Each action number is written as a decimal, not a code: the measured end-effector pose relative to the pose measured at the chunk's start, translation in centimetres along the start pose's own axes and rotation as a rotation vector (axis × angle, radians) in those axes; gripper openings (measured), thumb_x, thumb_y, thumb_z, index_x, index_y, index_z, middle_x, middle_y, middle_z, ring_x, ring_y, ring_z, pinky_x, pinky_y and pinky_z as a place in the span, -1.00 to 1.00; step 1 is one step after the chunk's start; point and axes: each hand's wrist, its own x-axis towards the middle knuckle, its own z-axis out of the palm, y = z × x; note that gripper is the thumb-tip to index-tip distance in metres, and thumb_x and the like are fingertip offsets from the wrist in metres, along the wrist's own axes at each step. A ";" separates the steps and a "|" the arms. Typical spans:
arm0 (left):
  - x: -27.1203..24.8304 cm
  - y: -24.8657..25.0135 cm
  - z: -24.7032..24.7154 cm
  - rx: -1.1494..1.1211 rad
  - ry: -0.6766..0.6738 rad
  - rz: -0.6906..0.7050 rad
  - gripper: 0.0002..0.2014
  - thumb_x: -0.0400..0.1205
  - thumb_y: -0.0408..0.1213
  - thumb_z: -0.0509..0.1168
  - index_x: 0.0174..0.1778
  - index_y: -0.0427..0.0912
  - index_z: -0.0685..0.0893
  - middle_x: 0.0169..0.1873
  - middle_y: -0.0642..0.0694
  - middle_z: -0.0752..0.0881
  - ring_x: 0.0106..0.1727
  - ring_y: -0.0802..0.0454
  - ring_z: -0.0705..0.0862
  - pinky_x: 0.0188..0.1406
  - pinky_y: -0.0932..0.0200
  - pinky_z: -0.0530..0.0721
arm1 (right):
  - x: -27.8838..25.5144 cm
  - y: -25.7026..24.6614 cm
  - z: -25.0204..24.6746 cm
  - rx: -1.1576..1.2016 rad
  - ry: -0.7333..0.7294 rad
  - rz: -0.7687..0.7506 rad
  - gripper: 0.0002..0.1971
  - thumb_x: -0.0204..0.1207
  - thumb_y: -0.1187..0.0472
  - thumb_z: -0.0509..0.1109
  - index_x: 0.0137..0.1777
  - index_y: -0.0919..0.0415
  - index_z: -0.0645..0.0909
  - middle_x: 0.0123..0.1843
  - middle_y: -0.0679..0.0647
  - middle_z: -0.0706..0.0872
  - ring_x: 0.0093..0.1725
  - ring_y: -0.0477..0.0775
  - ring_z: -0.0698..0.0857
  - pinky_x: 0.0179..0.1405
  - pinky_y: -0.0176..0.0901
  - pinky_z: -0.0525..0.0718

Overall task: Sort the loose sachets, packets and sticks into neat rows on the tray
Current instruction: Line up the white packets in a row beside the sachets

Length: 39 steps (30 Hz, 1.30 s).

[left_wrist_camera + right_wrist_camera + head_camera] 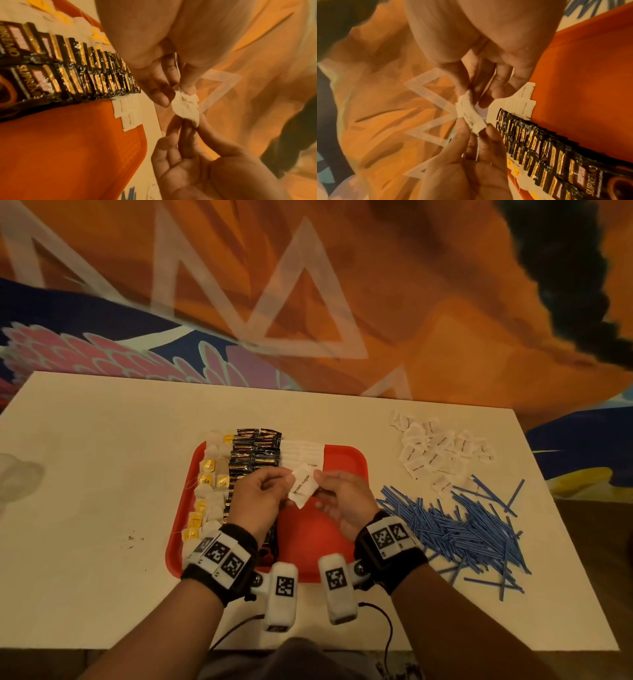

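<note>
Both my hands hold one white brown-sugar sachet (301,486) just above the red tray (346,460). My left hand (288,478) pinches its left end, and my right hand (319,477) pinches its right end. The left wrist view shows the sachet (186,106) crumpled between my left hand (178,92) above and my right hand (187,121) below. On the tray lie tea bags (209,474) at the left, black coffee sachets (255,453) beside them, and a short row of sugar sachets (301,453) at the back.
A loose heap of white sugar sachets (442,450) lies on the white table (102,474) at the back right. A big pile of blue sticks (472,525) spreads right of the tray. A painted wall stands behind the table's far edge.
</note>
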 end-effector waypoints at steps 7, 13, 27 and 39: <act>0.9 0.1 -0.1 0.154 -0.066 0.061 -0.92 0.65 -0.35 0.41 -0.05 -0.10 0.78 -0.34 -0.03 0.74 -0.24 -0.01 0.72 -0.20 0.04 0.72 | 0.8 -0.1 0.2 -0.191 -0.060 -0.081 -0.89 0.51 0.33 0.53 -0.03 0.21 0.66 -0.16 0.14 0.82 -0.23 0.06 0.71 -0.43 -0.25 0.57; 1.0 -0.2 0.1 -0.182 -0.134 -0.209 -0.95 0.66 -0.40 0.36 -0.01 -0.23 0.72 -0.41 0.02 0.75 -0.23 0.06 0.73 -0.11 0.09 0.73 | 1.5 -0.1 0.6 -0.061 -0.046 -0.006 -0.79 0.54 0.36 0.50 0.10 0.28 0.57 -0.06 0.29 0.76 -0.20 0.21 0.67 -0.38 -0.18 0.65; 3.7 -1.9 0.1 0.101 -0.029 -0.066 -0.90 0.57 -0.42 0.48 -0.16 -0.13 0.75 -0.12 -0.16 0.77 -0.22 -0.02 0.74 -0.25 0.04 0.76 | 3.3 2.1 -1.0 -0.324 -0.026 -0.109 -0.85 0.52 0.28 0.53 0.04 0.14 0.68 -0.05 0.14 0.83 -0.20 -0.05 0.75 -0.28 -0.21 0.70; 5.0 -2.8 -2.9 0.128 0.153 -0.110 -0.95 0.70 -0.30 0.35 -0.01 -0.18 0.71 -0.28 -0.04 0.78 -0.40 0.10 0.70 -0.35 0.12 0.76 | 11.7 3.5 -2.8 -0.612 0.165 -0.040 -0.72 0.50 0.07 0.56 0.15 0.12 0.68 0.07 -0.03 0.72 0.08 -0.05 0.68 0.06 -0.23 0.59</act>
